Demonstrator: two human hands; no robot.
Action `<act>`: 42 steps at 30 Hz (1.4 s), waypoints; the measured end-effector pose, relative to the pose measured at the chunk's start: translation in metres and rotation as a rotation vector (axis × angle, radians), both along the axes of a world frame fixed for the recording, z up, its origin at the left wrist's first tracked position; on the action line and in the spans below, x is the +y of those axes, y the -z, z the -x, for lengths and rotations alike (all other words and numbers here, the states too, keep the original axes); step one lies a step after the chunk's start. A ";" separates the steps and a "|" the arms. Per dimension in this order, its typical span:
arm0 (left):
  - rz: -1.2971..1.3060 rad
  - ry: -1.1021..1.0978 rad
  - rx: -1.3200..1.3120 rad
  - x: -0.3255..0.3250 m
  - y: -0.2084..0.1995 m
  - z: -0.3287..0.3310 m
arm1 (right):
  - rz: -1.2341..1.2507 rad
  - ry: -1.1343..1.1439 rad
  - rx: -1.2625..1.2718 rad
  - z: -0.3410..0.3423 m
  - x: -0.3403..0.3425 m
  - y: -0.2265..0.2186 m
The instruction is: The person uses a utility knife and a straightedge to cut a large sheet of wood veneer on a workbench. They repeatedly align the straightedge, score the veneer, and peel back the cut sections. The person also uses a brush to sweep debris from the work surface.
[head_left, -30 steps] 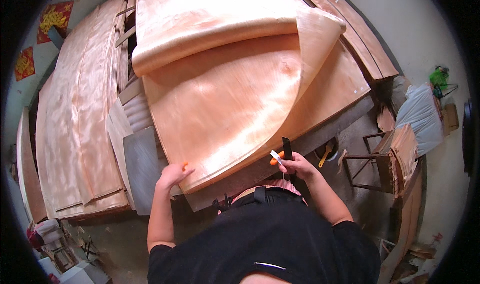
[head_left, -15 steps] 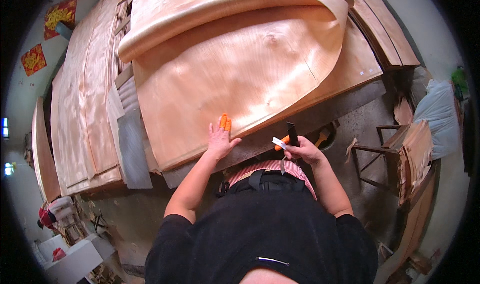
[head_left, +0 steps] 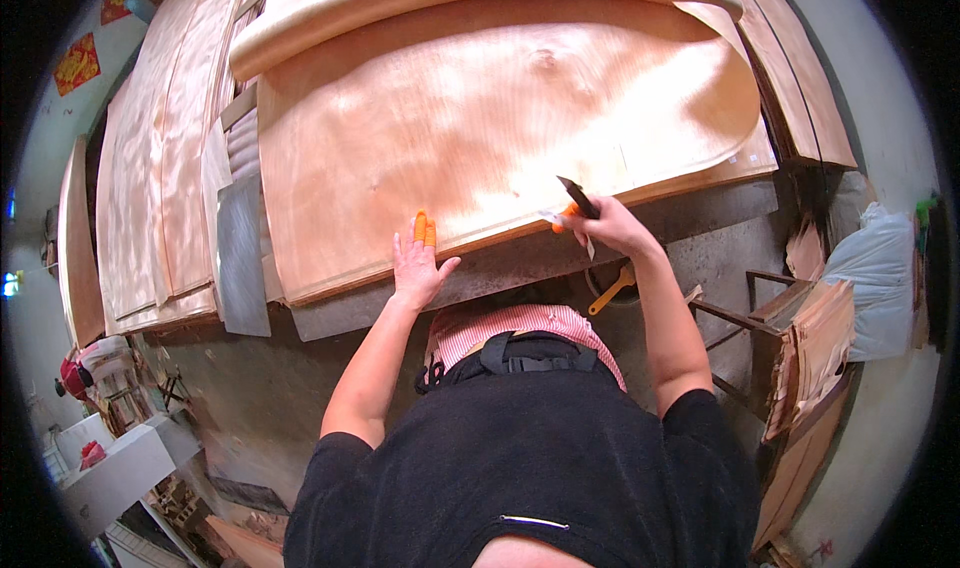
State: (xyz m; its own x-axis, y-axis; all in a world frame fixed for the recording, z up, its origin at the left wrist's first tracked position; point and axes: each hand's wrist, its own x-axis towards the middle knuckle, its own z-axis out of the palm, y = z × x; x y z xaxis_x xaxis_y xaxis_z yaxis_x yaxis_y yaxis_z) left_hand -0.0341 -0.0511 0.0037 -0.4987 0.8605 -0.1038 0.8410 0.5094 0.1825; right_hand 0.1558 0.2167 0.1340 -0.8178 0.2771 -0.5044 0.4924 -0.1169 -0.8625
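A broad, pale wood veneer sheet [head_left: 480, 128] lies in front of me, its far part curled over in a long roll. My left hand [head_left: 418, 273] rests flat on its near edge, fingers spread, with orange covers on two fingers. My right hand [head_left: 615, 228] is closed round a slim black tool [head_left: 578, 197] with a slanted end, whose exact kind I cannot make out. An orange finger cover and a small whitish strip show at its fingers, close by the veneer's near edge. Bright glare washes out part of the sheet.
A grey metal strip [head_left: 500, 276] runs below the stack's near edge. To the left stand more veneer stacks [head_left: 160, 168] and a grey plate [head_left: 243, 258]. A yellow-handled tool [head_left: 613, 290] sits below my right hand. At right are a metal rack [head_left: 735, 313] with veneer scraps and a pale plastic bag [head_left: 872, 288].
My right hand has moved forward to the veneer's edge with the black tool. The sheet's curled right side has spread farther right and lies flatter. My left hand stays on the near edge.
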 end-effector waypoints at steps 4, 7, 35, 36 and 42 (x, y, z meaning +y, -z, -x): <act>0.014 -0.032 -0.009 0.003 -0.008 -0.004 | -0.225 -0.185 -0.136 0.065 0.033 0.027; 0.013 -0.030 0.015 0.007 -0.010 -0.008 | -0.236 -0.218 -0.131 0.105 0.051 0.088; 0.043 -0.019 -0.008 0.137 0.003 -0.029 | -0.682 -0.426 -0.333 0.122 0.033 0.113; 0.039 -0.018 0.003 0.137 0.002 -0.029 | -0.593 -0.466 -0.360 0.125 0.038 0.115; 0.061 -0.015 -0.042 0.138 0.004 -0.029 | -0.544 -0.692 -0.277 0.151 0.078 0.123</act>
State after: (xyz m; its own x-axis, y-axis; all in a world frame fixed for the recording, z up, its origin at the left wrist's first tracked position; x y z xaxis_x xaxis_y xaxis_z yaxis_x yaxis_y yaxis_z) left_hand -0.0054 0.0866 0.0000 -0.5058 0.8443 -0.1770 0.8254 0.5333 0.1851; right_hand 0.0052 0.2944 0.0108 -0.7589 0.0279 -0.6507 0.4987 0.6674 -0.5531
